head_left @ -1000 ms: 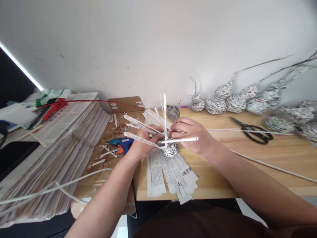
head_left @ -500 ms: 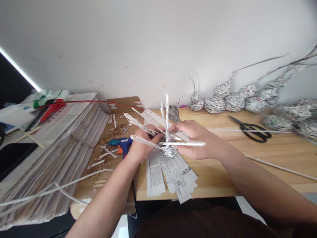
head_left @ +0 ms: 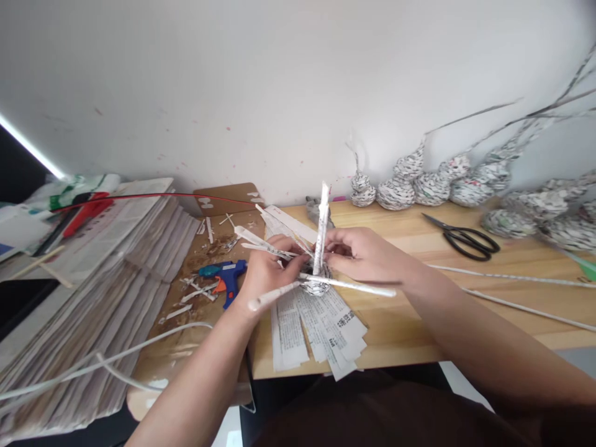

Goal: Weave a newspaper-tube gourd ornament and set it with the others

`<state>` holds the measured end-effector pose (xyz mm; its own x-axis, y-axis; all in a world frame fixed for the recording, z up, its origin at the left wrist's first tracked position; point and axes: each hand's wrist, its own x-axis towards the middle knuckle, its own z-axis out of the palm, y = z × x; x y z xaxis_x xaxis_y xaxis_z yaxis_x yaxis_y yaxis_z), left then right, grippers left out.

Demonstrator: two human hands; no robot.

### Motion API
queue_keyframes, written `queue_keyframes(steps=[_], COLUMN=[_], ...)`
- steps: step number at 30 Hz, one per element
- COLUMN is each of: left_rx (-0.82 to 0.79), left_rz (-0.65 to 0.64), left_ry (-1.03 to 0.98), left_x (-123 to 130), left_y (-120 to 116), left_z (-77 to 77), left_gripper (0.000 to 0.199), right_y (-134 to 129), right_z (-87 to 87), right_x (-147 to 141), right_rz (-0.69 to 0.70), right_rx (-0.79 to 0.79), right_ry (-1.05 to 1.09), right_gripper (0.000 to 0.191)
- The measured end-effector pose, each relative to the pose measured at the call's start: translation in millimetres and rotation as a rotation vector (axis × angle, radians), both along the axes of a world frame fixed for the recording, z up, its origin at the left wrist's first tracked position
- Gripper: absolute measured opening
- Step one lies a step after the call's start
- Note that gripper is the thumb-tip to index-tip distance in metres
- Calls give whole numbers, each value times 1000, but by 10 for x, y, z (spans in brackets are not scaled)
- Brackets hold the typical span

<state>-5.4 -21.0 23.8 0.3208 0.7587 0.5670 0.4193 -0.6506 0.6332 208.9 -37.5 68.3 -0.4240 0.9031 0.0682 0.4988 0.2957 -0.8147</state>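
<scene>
A small woven newspaper piece [head_left: 316,287] sits between my hands, with several rolled paper sticks pointing out of it. One thick stick [head_left: 321,233] stands upright; others reach left and right. My left hand [head_left: 270,268] is closed on the left side of the piece, thumb and fingers around the bases of its sticks. On the right, my right hand [head_left: 356,254] has its fingers curled in behind the upright stick; what they pinch is hidden. Beneath the piece lie fanned newspaper strips [head_left: 326,329] on the wooden table [head_left: 391,335].
Black scissors [head_left: 465,239] lie at the right, near finished woven gourd shapes [head_left: 395,189] along the wall. A blue glue gun [head_left: 229,276], paper scraps and a tall newspaper stack [head_left: 135,279] are at the left. Long paper rods [head_left: 521,304] cross the right side.
The piece has turned a little, so its right-pointing stick tilts down and the upright stick leans right. My right hand's fingers have curled in more. The view has shifted slightly.
</scene>
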Motion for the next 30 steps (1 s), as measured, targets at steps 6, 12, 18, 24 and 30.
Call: queue_keyframes(steps=[6,12,18,24,30], left_rx=[-25,-260,-105,-345,-461], left_rz=[-54,17,-89,-17,-12], left_ry=[-53,-45,40,-218,-556], left_x=[22,27,10,-26,-62], left_y=[-12,-83,-40,60,125], left_z=[-20,15,36,-24,-4], left_gripper=[3,21,12,10,23], right_y=[-40,-92,-37,-108,-262], right_z=[7,24,-81,-79,-66], right_x=[-59,-57,-93,-95,-130], right_rz=[-39,-20,52,-70,-103], right_rx=[90,265,582,1065,1173], right_ry=[-24,-44,-155,-136,-43], right_gripper=[28,31,28,22,19])
